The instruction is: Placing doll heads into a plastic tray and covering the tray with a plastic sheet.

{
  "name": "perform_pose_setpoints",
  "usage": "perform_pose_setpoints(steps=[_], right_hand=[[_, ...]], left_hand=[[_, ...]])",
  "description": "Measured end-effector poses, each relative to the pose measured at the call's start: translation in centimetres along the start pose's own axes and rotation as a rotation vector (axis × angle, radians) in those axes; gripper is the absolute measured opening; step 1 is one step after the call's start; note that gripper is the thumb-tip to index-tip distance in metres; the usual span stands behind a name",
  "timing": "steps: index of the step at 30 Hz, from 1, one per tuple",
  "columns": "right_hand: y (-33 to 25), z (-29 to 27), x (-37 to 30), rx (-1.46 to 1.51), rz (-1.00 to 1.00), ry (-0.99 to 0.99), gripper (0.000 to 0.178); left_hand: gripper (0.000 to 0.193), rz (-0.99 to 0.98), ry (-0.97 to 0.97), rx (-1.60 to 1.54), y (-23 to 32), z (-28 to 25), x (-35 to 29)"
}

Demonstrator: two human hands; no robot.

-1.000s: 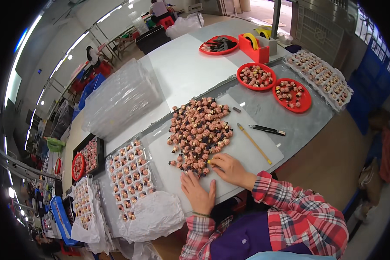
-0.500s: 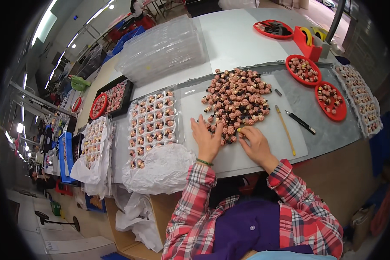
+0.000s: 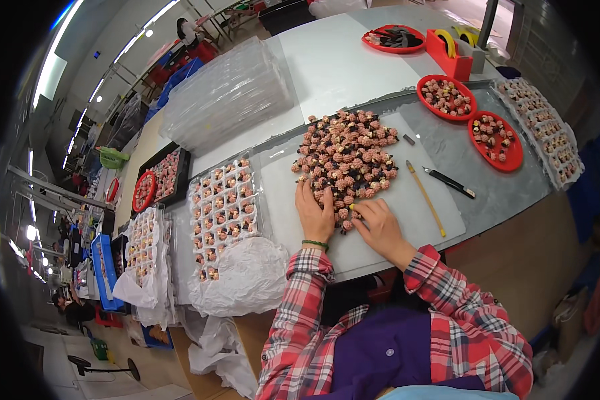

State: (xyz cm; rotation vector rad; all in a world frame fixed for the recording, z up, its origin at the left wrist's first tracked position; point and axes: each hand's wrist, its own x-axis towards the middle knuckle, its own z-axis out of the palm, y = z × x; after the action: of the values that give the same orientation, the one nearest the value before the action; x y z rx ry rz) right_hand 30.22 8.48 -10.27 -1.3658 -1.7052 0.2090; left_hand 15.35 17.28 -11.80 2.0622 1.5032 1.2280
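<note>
While the empty, spread left hand (image 3: 315,215) touches pink pieces (image 3: 345,159), the right hand (image 3: 380,229) pinches a half-hidden yellow bit (image 3: 352,207).

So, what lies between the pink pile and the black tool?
In the head view, a thin yellow stick lies between the pink pile and the black tool.

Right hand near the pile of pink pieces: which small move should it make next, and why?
Perhaps the right hand should lift slightly, drawing the small yellow bit clear of the pile: the bit shows at that hand's fingertips, with pieces crowded close, and the left hand lies spread at the pile's near edge.
</note>
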Motion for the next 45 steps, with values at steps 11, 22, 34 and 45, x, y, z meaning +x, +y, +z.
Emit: perform_pose_setpoints(steps=[11, 22, 34, 45], right_hand=[[0.1, 0.1, 0.5, -0.013, 0.03, 0.013, 0.025], [-0.3, 0.3, -0.1, 0.028, 0.035, 0.082, 0.025], [0.1, -0.1, 0.0, 0.041, 0.009, 0.102, 0.02], [0.0, -0.1, -0.3, 0.098, 0.026, 0.101, 0.023]], left_hand=[[0.052, 0.038, 0.009, -0.021, -0.4, 0.3, 0.5], [0.053, 0.001, -0.045, 0.07, 1.2, -0.5, -3.4], [0.061, -0.047, -0.035, 0.116, 3.9, 0.8, -3.5], [0.05, 0.078, 0.153, -0.208, 6.4, -3.4, -1.3]])
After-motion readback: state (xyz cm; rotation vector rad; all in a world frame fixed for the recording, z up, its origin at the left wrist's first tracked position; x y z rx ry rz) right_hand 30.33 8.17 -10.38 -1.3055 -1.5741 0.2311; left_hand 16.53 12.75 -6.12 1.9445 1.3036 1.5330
